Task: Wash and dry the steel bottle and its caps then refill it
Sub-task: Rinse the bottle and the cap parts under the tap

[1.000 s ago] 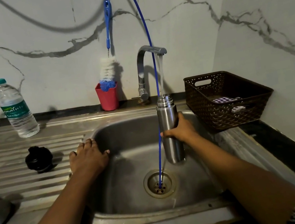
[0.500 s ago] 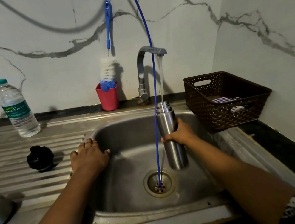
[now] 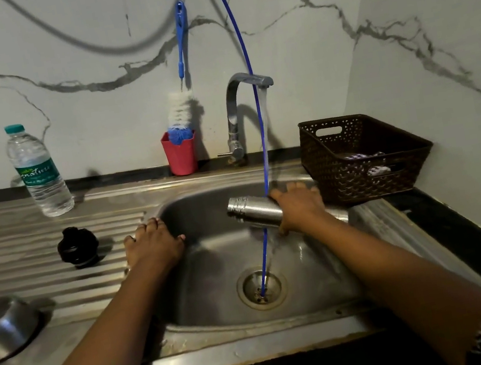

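Steel bottle [image 3: 254,213] is held over the sink [image 3: 206,285], tipped almost level, with its threaded open mouth pointing left and slightly up. It is gripped round the lower body by the right hand [image 3: 298,207], whose fingers are curled over the far side of it. The left hand [image 3: 154,246] is laid flat on the left rim of the basin, fingers relaxed on the steel and the thumb hanging over the inner edge; nothing is held by it.

Water [image 3: 264,104] is seen running from the tap [image 3: 234,109] down past the bottle. Whether any is spilling from the bottle's mouth cannot be told. A thin blue tube [image 3: 258,115] is hung from above, passes in front of the bottle and ends in the drain [image 3: 263,289].

On the ribbed counter [image 3: 33,238] left of the basin, a black cap [image 3: 78,248] is stood upright, and nearer the lower left corner a steel cup lid [image 3: 1,327] is placed mouth down. A plastic water bottle [image 3: 39,176] with a teal top is stood at the back left. By the wall, a bottle brush [image 3: 180,112] is propped in a red cup [image 3: 180,157] just left of the tap. To the right of the sink, a brown basket [image 3: 361,183] is set, with a checked cloth [image 3: 363,156] partly seen inside.
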### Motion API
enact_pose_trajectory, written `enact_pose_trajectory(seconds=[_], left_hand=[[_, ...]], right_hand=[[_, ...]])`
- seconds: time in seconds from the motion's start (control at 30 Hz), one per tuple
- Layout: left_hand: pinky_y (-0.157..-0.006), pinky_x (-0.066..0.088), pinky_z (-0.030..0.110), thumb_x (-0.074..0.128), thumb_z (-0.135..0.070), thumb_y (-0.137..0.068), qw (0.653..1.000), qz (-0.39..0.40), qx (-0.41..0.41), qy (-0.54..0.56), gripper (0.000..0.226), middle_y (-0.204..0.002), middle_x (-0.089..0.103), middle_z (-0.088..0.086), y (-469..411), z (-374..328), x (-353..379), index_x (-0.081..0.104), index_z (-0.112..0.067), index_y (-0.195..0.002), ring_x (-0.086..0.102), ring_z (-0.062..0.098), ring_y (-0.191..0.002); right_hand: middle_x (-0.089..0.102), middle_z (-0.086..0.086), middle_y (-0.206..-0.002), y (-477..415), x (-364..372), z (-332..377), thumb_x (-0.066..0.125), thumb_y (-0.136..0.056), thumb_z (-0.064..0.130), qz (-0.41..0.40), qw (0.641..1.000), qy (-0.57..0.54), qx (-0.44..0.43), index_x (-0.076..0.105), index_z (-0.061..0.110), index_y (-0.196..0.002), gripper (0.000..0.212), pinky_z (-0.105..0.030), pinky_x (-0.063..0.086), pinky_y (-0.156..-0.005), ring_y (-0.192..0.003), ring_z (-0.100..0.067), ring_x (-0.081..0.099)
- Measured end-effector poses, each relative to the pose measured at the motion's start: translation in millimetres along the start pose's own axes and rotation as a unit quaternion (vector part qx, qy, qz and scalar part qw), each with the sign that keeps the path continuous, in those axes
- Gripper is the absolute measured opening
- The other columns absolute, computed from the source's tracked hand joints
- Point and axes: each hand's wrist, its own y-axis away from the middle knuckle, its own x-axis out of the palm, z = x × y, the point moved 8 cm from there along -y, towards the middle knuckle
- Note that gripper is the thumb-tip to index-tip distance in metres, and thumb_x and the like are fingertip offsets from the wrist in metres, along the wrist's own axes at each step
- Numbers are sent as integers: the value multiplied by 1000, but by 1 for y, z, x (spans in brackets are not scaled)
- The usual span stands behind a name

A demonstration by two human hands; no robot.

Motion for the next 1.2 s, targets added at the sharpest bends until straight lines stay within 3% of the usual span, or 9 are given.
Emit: enact_pose_trajectory(seconds=[0.23, 0.5, 0.77, 0.9, 1.03, 1.13, 1.2], left_hand=[[-112, 21, 45, 41, -52, -93, 1000, -4, -2, 8, 70, -155, 26, 7, 0, -1, 0, 27, -10, -148, 24, 26, -142], [-112, 21, 45, 40, -51, -94, 1000, -7, -1, 3, 69, -156, 25, 6, 0, -2, -1, 26, -10, -149, 23, 26, -143], [-110, 23, 45, 42, -55, -92, 1000, -12, 1, 6, 72, -153, 31, 7, -2, -1, 0, 28, -10, -147, 28, 26, -140], [-111, 22, 45, 41, -53, -93, 1000, -10, -1, 4, 72, -155, 26, 6, -2, -1, 1, 25, -10, -149, 24, 26, -142], [-111, 23, 45, 42, -53, -93, 1000, -7, -3, 2, 71, -155, 27, 5, -3, -1, 1, 26, -11, -149, 25, 25, -142], [-110, 23, 45, 42, -54, -93, 1000, -7, -5, 3, 71, -155, 27, 5, -3, -1, 1, 27, -11, -148, 26, 25, -141], [-111, 23, 45, 42, -54, -93, 1000, -10, -2, 3, 71, -155, 27, 5, -3, -1, 1, 27, -11, -148, 26, 25, -141]], right_hand=[[34, -14, -136, 3, 14, 48, 78, -69, 40, 18, 987, 147, -65, 33, 28, -140, 84, -47, 34, -100, -128, -32, 30], [37, -14, -131, 7, -5, 78, 65, -82, 32, -49, 959, 255, -110, 44, 24, -133, 56, -45, 31, -99, -125, -31, 31], [39, -16, -128, 15, -18, 91, 61, -83, 34, -112, 923, 345, -132, 47, 17, -130, 51, -44, 34, -98, -120, -32, 35], [39, -15, -131, 13, -17, 78, 67, -80, 35, -77, 960, 247, -104, 45, 20, -133, 59, -45, 33, -98, -123, -32, 34], [39, -13, -136, 8, -18, 46, 77, -68, 45, 3, 998, 27, -62, 36, 25, -138, 84, -45, 37, -98, -126, -32, 35], [46, -12, -133, 3, -10, 18, 81, -66, 35, 31, 984, -171, -33, 31, 20, -140, 91, -34, 43, -90, -117, -30, 48], [51, -10, -130, 0, 3, -1, 83, -63, 22, 51, 939, -339, -5, 31, 18, -140, 93, -29, 45, -84, -109, -25, 54]])
